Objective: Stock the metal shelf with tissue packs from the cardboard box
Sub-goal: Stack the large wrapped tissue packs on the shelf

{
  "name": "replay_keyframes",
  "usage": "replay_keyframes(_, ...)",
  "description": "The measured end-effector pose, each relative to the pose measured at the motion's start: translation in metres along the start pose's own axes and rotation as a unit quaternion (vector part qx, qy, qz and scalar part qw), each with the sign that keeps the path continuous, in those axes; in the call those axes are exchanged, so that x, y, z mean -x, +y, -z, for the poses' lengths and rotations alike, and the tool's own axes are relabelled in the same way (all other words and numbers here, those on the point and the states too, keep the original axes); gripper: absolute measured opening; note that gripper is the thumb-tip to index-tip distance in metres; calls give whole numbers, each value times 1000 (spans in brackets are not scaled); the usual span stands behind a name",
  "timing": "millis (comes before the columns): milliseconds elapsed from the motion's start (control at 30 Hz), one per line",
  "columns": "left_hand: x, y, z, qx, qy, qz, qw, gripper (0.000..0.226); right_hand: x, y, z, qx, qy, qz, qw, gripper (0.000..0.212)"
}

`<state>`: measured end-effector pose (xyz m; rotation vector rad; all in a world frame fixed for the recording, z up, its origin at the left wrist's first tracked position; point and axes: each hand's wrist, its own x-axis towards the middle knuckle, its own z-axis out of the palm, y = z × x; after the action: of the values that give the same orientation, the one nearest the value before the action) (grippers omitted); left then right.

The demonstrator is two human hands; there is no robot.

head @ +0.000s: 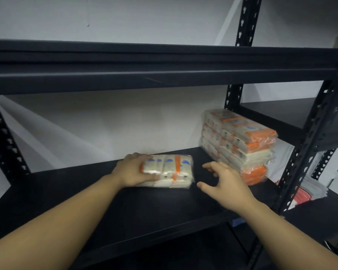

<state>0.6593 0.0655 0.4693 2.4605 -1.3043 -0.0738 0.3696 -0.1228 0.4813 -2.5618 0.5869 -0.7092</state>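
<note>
Tissue pack (167, 171) flat on shelf board (86, 195), gripped at its left end by left hand (133, 170).

Long axis left to right; free right end just left of right hand (225, 179), fingers spread wide, holding nothing. Stack of packs (239, 143) further right against corner post (308, 141); bare board between, nothing blocking a slide that way. Cardboard box out of view.

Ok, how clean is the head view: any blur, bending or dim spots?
Head view: dim lighting; motion blur smears the right hand and the stacked orange-and-white tissue packs; wide-angle bending bows the black metal shelf.
</note>
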Motion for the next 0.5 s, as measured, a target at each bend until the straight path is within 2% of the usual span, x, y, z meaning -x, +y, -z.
replay_keyframes(100,2,20,-6,82,-36,-58,994,91,-1,10,-5,-10,-72,-40,997,90)
replay_keyframes(167,3,23,-6,109,-50,-78,990,89,-2,18,-10,-11,-101,-51,994,104)
replay_keyframes(267,6,16,-4,105,-19,-60,992,104,-1,29,-16,-4,-123,-46,991,109)
replay_keyframes(367,13,-2,-6,104,-10,8,994,117,-1,32,-17,-37,-142,-36,989,106)
replay_keyframes(433,19,-12,-11,141,-12,50,989,117,-1,32,-17,-71,-143,-32,987,103)
replay_keyframes(500,23,-18,-18,204,-5,73,976,105,-1,30,-18,-99,-143,-35,984,106)
